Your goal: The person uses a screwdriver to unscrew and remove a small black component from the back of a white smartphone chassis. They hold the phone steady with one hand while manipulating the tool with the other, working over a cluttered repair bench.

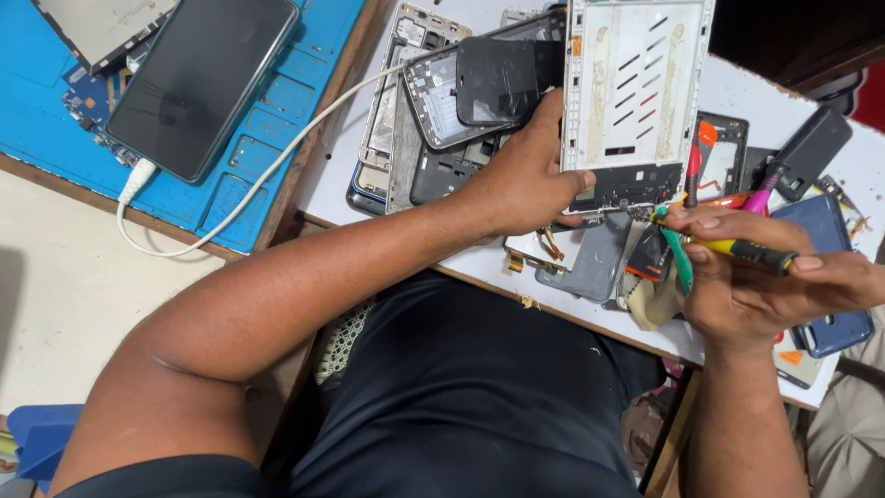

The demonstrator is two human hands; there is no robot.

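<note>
My left hand (521, 180) grips the lower left edge of a white tablet frame (636, 88), thumb pressed on its dark bottom strip, holding it flat on the white table (737, 92) over a heap of phone frames (433, 101). My right hand (747, 277) is closed around a small screwdriver (737, 247) with a yellow and black handle, its tip at the frame's bottom edge; whether it touches a screw there, I cannot quite tell. A dark phone (198, 78) lies on the blue mat (277, 138) to the left, its white cable (277, 161) plugged in.
</note>
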